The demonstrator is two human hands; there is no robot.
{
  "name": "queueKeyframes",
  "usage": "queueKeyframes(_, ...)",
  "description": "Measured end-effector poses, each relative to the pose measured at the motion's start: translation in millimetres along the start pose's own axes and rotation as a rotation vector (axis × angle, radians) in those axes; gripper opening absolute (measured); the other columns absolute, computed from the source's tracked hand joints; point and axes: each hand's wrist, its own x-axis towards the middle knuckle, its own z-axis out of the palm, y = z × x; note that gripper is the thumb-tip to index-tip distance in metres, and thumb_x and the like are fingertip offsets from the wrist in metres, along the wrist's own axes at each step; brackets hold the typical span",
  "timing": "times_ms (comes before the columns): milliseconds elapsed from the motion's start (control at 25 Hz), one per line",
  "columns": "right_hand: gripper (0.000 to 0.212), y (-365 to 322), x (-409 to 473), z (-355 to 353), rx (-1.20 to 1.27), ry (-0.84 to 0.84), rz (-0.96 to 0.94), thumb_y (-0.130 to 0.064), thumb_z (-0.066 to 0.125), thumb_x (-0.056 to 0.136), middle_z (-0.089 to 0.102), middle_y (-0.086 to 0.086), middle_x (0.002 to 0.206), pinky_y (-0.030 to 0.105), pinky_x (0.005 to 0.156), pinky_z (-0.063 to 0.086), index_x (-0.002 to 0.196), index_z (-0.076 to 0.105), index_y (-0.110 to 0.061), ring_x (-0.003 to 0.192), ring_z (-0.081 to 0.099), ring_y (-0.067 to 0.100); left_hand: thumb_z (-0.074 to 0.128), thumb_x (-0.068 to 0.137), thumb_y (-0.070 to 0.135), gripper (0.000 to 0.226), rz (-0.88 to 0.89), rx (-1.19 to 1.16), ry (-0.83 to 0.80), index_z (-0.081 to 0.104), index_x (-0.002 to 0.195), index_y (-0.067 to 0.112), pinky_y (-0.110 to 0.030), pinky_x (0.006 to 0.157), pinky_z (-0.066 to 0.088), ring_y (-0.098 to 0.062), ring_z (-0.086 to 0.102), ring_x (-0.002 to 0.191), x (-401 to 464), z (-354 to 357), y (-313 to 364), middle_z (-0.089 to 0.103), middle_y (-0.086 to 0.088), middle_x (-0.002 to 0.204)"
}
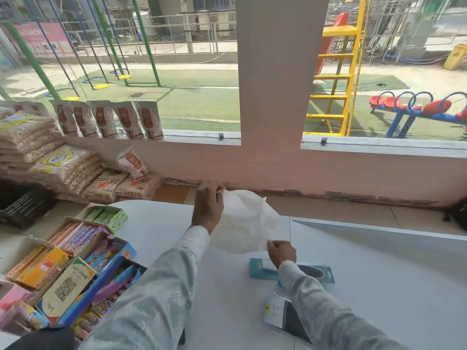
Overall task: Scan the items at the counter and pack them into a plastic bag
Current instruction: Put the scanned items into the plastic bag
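Note:
A white plastic bag (246,221) is held up over the white counter (161,223). My left hand (207,205) grips its far top edge and my right hand (281,252) pinches its near edge, so the bag is stretched between them. Just below my right wrist lies a flat teal carded item (262,270) with a dark oval piece on it. Nearer to me, partly under my right sleeve, lies a white and dark packet (278,313).
Open boxes of sweets and gum (83,253) crowd the counter's left side. Stacked snack packs (60,165) and hanging pouches (111,120) sit by the window at the left. A dark basket (22,205) stands at the far left.

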Motion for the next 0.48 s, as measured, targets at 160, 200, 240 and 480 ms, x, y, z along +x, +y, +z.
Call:
queueKeyframes(160,0.045,31,-1,-4,-0.576,-0.193,-0.408,-0.033,0.042,0.097,0.053,0.014,0.143,0.043,0.107,0.038,0.138,0.049,-0.016,0.131,0.046,0.035,0.054,0.080,-0.006,0.017,-0.032,0.050,-0.089,0.069,0.080,0.003,-0.032,0.068,0.044,-0.031,0.057,0.076,-14,24,-20,0.062,-0.017,0.085)
queueKeyframes(200,0.051,45,3,-6,-0.771,-0.252,-0.529,-0.032,0.040,0.098,0.040,0.012,0.153,0.047,0.115,0.030,0.146,0.036,-0.017,0.140,0.035,0.033,0.053,0.080,-0.006,0.018,-0.059,0.058,-0.099,0.069,0.082,0.001,-0.033,0.069,0.044,-0.033,0.058,0.078,-18,29,-23,0.063,-0.018,0.087)
queueKeyframes(240,0.055,59,8,-9,-0.927,-0.303,-0.621,-0.031,0.041,0.099,0.029,0.010,0.159,0.051,0.118,0.023,0.150,0.026,-0.019,0.146,0.025,0.032,0.053,0.080,-0.007,0.018,-0.079,0.070,-0.111,0.070,0.083,0.000,-0.033,0.070,0.044,-0.034,0.058,0.081,-22,35,-25,0.064,-0.020,0.088)
queueKeyframes(480,0.059,88,21,-9,-1.045,-0.352,-0.671,-0.021,0.050,0.098,0.031,0.006,0.158,0.056,0.111,0.031,0.149,0.025,-0.036,0.138,0.035,0.034,0.057,0.081,-0.004,0.015,-0.139,0.079,-0.205,0.069,0.087,0.003,-0.031,0.076,0.047,-0.034,0.061,0.084,-43,57,-26,0.067,-0.018,0.091)
